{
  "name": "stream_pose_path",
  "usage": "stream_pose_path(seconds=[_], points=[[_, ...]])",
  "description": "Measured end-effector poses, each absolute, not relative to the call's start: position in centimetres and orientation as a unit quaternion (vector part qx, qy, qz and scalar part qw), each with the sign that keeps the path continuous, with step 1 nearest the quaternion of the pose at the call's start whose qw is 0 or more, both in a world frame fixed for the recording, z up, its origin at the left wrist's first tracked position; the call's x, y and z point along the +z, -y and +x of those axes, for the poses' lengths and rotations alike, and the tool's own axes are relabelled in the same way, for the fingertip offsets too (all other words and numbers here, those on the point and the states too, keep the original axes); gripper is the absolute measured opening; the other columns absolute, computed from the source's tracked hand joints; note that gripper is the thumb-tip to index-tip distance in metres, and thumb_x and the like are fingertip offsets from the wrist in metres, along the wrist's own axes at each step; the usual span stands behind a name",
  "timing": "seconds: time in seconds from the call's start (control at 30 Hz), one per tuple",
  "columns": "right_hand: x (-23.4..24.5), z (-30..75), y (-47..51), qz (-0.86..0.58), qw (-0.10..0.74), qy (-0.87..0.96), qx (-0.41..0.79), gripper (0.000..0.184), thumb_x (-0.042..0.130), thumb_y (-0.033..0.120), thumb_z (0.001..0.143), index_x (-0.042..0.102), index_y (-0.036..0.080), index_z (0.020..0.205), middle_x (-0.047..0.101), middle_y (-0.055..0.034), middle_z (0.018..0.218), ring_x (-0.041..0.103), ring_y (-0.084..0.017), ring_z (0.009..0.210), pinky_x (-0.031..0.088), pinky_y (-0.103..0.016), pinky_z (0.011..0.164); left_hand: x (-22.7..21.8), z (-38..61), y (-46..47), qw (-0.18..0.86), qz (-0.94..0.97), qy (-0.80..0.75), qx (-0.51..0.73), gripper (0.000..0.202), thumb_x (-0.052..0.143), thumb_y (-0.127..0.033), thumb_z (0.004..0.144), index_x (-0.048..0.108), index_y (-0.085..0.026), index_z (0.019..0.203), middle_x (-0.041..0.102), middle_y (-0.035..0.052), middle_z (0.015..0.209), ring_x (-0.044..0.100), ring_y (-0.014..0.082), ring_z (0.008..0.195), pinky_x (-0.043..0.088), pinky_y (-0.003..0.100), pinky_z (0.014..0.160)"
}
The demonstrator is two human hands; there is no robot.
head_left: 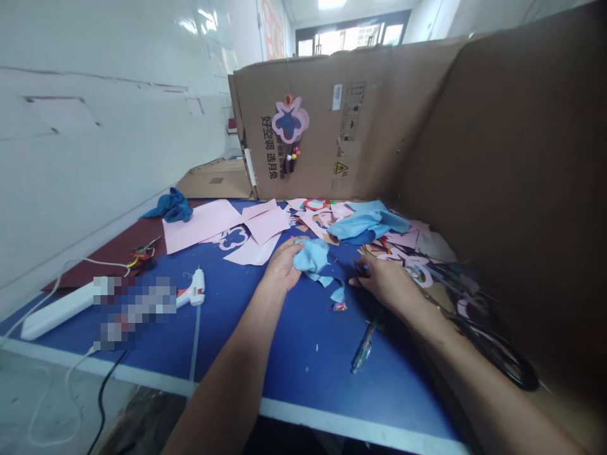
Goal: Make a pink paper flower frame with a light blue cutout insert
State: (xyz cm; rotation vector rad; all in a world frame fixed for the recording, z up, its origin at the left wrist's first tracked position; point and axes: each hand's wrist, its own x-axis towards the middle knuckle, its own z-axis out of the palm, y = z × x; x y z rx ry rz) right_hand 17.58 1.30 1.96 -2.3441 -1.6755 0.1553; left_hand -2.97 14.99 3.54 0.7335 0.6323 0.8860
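Note:
A crumpled piece of light blue cloth point(311, 254) is pinched in my left hand point(283, 262), above the middle of the blue table. From it a narrow blue strip point(327, 280) trails down to the right, ending near a small colourful scrap point(338, 307). My right hand point(377, 277) is closed around what look like dark-handled scissors point(362, 269); their thin blades are blurred and point toward the cloth without touching it. Nearer to me, below the right hand, lies a clear pen point(363, 349).
A white glue gun point(193, 288) lies at left near a white bar point(66, 309) and cables. Pink paper point(203, 222), a larger blue cloth point(367, 222) and scraps cover the back. Cardboard walls point(379, 133) stand behind and at right. A black loop point(515, 363) lies right.

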Motion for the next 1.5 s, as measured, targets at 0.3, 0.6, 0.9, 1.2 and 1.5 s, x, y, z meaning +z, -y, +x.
stream_pose_path(seconds=[0.3,0.6,0.9,1.2,1.5], points=[[3.0,15.8,-0.7,-0.822,0.03,0.568,0.006,0.03,0.078,0.05,0.093,0.085,0.026,0.111,0.081,-0.0165,0.103,0.075,-0.038,0.105,0.046,-0.038,0.071,3.4,-2.5,-14.9,0.805,0.316,-0.259,0.431,0.019,0.071,-0.006,0.085,0.068,-0.017,0.1,0.077,0.005,0.09,0.074,0.0167,0.074,0.058,0.027,0.071],[2.2,17.7,-1.9,-0.79,0.141,0.582,0.131,0.033,0.087,0.035,0.081,0.084,0.02,0.11,0.082,-0.0074,0.095,0.075,-0.026,0.086,0.044,-0.03,0.067,3.2,-2.8,-15.3,0.8,0.329,-0.251,0.435,0.023,0.078,-0.007,0.08,0.068,-0.015,0.099,0.077,0.006,0.088,0.073,0.0171,0.074,0.059,0.026,0.071],[1.8,16.1,-2.5,-0.698,0.42,0.535,0.223,0.058,0.081,0.042,0.088,0.068,0.017,0.138,0.08,-0.0123,0.118,0.075,-0.025,0.1,0.055,-0.033,0.082,2.3,-1.9,-14.8,0.785,0.348,-0.268,0.436,0.018,0.074,-0.008,0.085,0.069,-0.016,0.101,0.077,0.0057,0.092,0.073,0.016,0.077,0.059,0.026,0.077],[1.1,12.8,-3.1,-0.616,0.546,0.447,0.349,0.058,0.09,0.061,0.069,0.065,0.02,0.102,0.067,0.0028,0.07,0.062,-0.018,0.062,0.047,-0.03,0.061,2.0,-0.5,-12.6,0.821,0.348,-0.217,0.397,0.02,0.076,-0.01,0.082,0.07,-0.016,0.1,0.075,0.0053,0.088,0.07,0.0161,0.071,0.055,0.026,0.072],[0.7,14.8,-2.5,-0.648,0.535,0.449,0.303,0.052,0.087,0.065,0.073,0.068,0.019,0.087,0.067,0.0,0.073,0.057,-0.017,0.066,0.044,-0.03,0.064,1.1,-0.5,-12.8,0.812,0.347,-0.273,0.381,0.037,0.063,0.003,0.069,0.067,-0.016,0.102,0.073,0.0054,0.085,0.069,0.0165,0.069,0.057,0.028,0.069]])
